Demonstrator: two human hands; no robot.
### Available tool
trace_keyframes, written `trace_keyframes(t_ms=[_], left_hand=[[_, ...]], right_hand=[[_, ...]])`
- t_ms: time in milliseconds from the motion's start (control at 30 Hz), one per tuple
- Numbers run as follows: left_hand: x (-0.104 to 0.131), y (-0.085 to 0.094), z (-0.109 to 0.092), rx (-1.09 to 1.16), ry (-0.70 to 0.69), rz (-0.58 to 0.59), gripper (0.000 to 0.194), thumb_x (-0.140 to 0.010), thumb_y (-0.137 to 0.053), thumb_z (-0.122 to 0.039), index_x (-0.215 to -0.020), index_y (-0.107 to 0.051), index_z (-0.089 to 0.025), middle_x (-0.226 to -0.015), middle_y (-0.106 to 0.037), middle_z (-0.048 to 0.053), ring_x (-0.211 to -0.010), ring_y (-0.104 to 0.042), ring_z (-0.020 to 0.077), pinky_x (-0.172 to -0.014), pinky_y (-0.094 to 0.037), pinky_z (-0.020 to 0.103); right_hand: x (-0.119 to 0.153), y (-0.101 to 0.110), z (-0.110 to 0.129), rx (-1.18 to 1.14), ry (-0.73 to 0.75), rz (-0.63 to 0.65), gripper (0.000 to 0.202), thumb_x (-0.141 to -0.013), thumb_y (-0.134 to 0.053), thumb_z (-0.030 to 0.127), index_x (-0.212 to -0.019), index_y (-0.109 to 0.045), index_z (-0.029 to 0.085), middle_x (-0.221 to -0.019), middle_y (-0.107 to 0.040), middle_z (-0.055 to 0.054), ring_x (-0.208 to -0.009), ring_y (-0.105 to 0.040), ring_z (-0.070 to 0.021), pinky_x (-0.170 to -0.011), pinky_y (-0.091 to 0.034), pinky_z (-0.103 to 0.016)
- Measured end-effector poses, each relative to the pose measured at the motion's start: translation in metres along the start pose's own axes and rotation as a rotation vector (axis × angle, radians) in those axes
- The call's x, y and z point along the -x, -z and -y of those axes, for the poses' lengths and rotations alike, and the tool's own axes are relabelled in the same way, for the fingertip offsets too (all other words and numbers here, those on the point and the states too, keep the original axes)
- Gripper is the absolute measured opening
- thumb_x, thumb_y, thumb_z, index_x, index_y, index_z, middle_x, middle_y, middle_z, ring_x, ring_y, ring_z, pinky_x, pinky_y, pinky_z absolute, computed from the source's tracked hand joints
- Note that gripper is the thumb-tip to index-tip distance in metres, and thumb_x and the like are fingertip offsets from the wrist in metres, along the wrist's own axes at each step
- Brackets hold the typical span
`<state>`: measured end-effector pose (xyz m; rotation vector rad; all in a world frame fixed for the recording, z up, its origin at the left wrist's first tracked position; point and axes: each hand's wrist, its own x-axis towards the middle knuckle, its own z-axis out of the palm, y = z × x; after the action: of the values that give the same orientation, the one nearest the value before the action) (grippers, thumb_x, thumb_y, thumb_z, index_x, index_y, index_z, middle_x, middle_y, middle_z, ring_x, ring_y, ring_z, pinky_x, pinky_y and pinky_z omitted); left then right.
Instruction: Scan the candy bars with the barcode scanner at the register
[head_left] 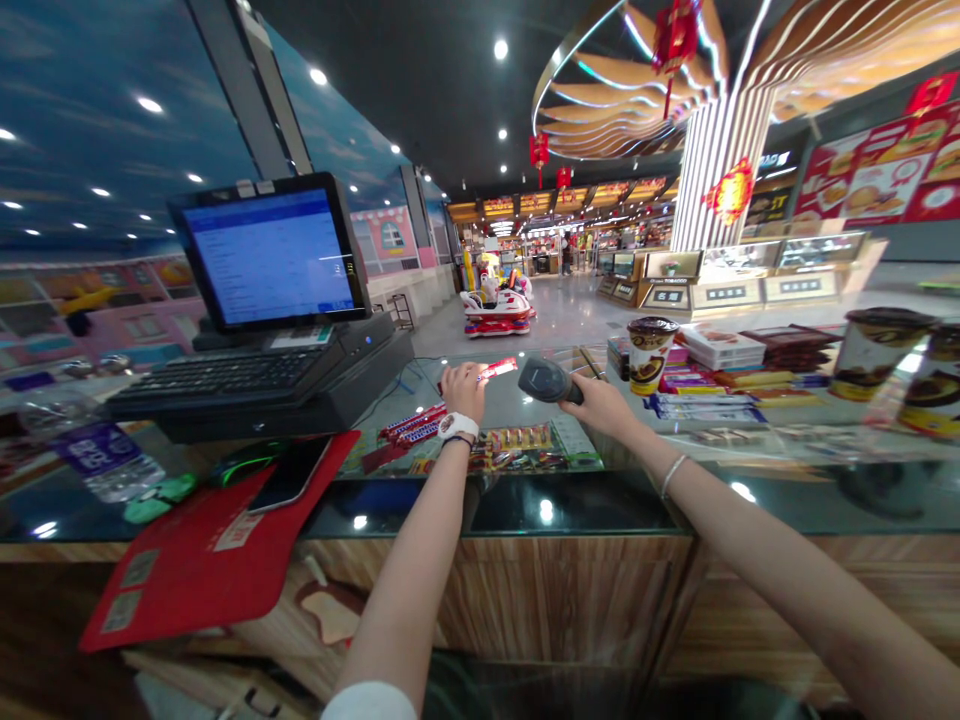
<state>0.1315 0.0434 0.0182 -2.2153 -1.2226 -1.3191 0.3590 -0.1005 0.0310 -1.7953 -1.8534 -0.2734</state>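
Over the glass counter [525, 500], my left hand [463, 392] is closed on a small red-and-white candy packet [499, 368], whose free end points right. Gripped by its handle in my right hand [600, 405] is a dark grey barcode scanner [545, 380]. Its head faces left toward the packet, with a small gap between the two. Below my hands, rows of wrapped sweets [517, 447] show through the glass, and red-and-blue snack bars [412, 425] lie left of my left wrist. Where my fingers wrap around the packet, part of it is hidden.
On the left stand a lit monitor [262, 255] and a black keyboard [225, 370]. A phone [292, 473] lies on a red mat [217, 560] near a water bottle [97, 440]. To the right, a Dove cup [651, 355] stands beside several packaged sweets [705, 405].
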Motion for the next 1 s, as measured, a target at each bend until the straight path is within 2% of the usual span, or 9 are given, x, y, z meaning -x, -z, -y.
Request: trace_keyframes(t_ms=[200, 400, 467, 600, 700, 867, 1000], left_hand=[[0.0, 0.004, -0.004, 0.0, -0.003, -0.008, 0.025, -0.088, -0.058, -0.015, -0.106, -0.069, -0.027, -0.105, -0.07, 0.005, -0.106, -0.062, 0.0251, -0.114, -0.033, 0.05], [-0.002, 0.012, -0.012, -0.014, 0.036, 0.054, 0.025, -0.09, -0.057, -0.017, -0.108, -0.07, -0.027, -0.108, -0.07, 0.005, -0.109, -0.062, 0.0244, -0.116, -0.032, 0.047], [-0.002, 0.015, -0.014, -0.016, 0.043, 0.07, 0.025, -0.09, -0.057, -0.018, -0.11, -0.07, -0.027, -0.11, -0.07, 0.005, -0.111, -0.061, 0.0242, -0.117, -0.03, 0.047], [-0.002, 0.017, -0.017, -0.02, 0.041, 0.082, 0.027, -0.09, -0.057, -0.018, -0.112, -0.07, -0.027, -0.111, -0.071, 0.005, -0.113, -0.06, 0.0246, -0.117, -0.03, 0.047], [-0.002, 0.018, -0.018, -0.022, 0.034, 0.075, 0.027, -0.091, -0.057, -0.019, -0.113, -0.07, -0.027, -0.112, -0.071, 0.005, -0.113, -0.06, 0.0241, -0.118, -0.03, 0.047], [-0.003, 0.018, -0.018, -0.015, 0.01, 0.074, 0.027, -0.092, -0.056, -0.02, -0.115, -0.069, -0.027, -0.114, -0.07, 0.004, -0.115, -0.06, 0.0236, -0.118, -0.029, 0.047], [-0.002, 0.018, -0.019, -0.018, -0.019, 0.079, 0.028, -0.093, -0.055, -0.019, -0.115, -0.069, -0.028, -0.113, -0.07, 0.004, -0.113, -0.06, 0.0238, -0.117, -0.031, 0.049]], right_hand=[[0.0, -0.001, -0.001, 0.004, 0.01, -0.009, 0.027, -0.086, -0.062, 0.036, -0.109, -0.064, 0.02, -0.098, -0.075, -0.009, -0.093, -0.07, -0.0275, -0.07, -0.044, -0.028], [0.001, -0.002, -0.001, -0.044, 0.058, -0.023, 0.03, -0.086, -0.061, 0.034, -0.111, -0.062, 0.019, -0.102, -0.075, -0.009, -0.095, -0.07, -0.0284, -0.072, -0.047, -0.03], [0.002, -0.002, -0.001, -0.088, 0.087, -0.013, 0.035, -0.086, -0.06, 0.034, -0.118, -0.06, 0.019, -0.106, -0.074, -0.01, -0.097, -0.069, -0.0287, -0.075, -0.048, -0.032], [0.003, -0.007, -0.004, -0.201, 0.248, 0.009, 0.05, -0.086, -0.058, 0.029, -0.133, -0.05, 0.016, -0.123, -0.067, -0.013, -0.11, -0.065, -0.0287, -0.089, -0.05, -0.037], [0.0, -0.017, -0.009, -0.238, 0.406, 0.068, 0.053, -0.084, -0.059, 0.024, -0.135, -0.049, 0.014, -0.127, -0.063, -0.015, -0.117, -0.06, -0.0291, -0.099, -0.047, -0.042], [-0.004, -0.033, -0.013, -0.219, 0.545, 0.184, 0.051, -0.086, -0.062, 0.026, -0.135, -0.052, 0.015, -0.118, -0.063, -0.015, -0.111, -0.061, -0.0296, -0.096, -0.049, -0.046], [-0.002, -0.039, -0.011, -0.207, 0.601, 0.231, 0.048, -0.091, -0.06, 0.026, -0.136, -0.052, 0.013, -0.118, -0.063, -0.017, -0.11, -0.06, -0.0295, -0.096, -0.049, -0.046]])
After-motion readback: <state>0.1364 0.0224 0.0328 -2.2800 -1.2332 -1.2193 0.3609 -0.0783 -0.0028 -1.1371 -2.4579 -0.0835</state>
